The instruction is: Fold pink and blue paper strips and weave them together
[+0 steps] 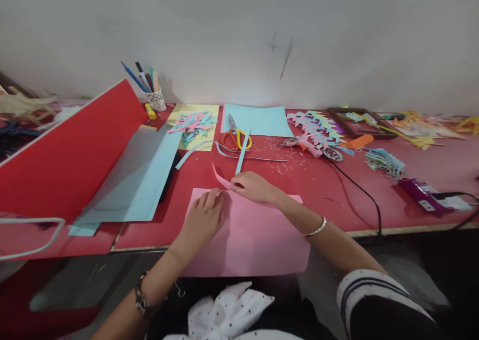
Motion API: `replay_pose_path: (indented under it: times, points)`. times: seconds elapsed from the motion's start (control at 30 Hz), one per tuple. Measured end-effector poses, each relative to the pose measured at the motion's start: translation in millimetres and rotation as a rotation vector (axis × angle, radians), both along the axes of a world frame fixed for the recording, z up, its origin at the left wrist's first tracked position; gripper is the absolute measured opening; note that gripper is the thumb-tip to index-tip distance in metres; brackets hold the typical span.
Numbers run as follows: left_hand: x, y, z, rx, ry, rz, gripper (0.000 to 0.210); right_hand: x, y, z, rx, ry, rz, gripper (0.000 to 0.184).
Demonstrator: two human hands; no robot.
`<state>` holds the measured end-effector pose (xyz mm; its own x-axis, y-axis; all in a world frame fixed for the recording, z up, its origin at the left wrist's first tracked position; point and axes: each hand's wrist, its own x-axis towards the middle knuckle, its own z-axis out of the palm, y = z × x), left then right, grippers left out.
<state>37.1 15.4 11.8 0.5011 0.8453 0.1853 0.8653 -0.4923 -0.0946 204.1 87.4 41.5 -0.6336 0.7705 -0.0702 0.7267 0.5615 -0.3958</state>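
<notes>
A sheet of pink paper point(258, 240) lies in front of me, its near edge hanging past the table's edge. My left hand point(204, 217) rests on the sheet's upper left part with the fingers laid down on it. At the far edge of the sheet, my right hand point(256, 187) pinches a narrow pink paper strip point(221, 179) whose free end curls upward. Whether the strip is still joined to the sheet is hidden by my fingers. Just beyond my right hand lie a light blue paper strip point(243, 153) and yellow-and-red-handled scissors point(236, 138).
Cut paper pieces point(192, 126) lie on a yellow sheet point(209, 111). A blue sheet point(258, 120), pink glue gun point(309, 145) with a cord, and purple box point(422, 195) are farther right. On the left stand a red board point(86, 150), blue paper point(138, 180) and pen cup point(156, 100).
</notes>
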Motion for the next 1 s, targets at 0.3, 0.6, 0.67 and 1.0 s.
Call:
replay_pose_path:
  times: [0.3,0.6,0.67,1.0]
  points:
    - [27.8,-5.4,15.2,-0.143,0.019,0.136,0.048,8.7,11.4,-11.9,0.055,0.028,0.062,0.036]
    - [28.2,-6.9,11.0,-0.146,-0.017,0.165,0.050,8.3,14.1,-16.8,0.112,-0.050,0.056,0.033]
    - [28.6,-7.4,11.5,-0.152,-0.016,0.172,0.050,9.5,16.9,-17.0,0.120,-0.068,0.031,0.030]
    - [24.8,-7.4,12.5,-0.123,0.017,0.166,0.047,22.6,4.2,-6.7,0.078,0.076,-0.090,0.030]
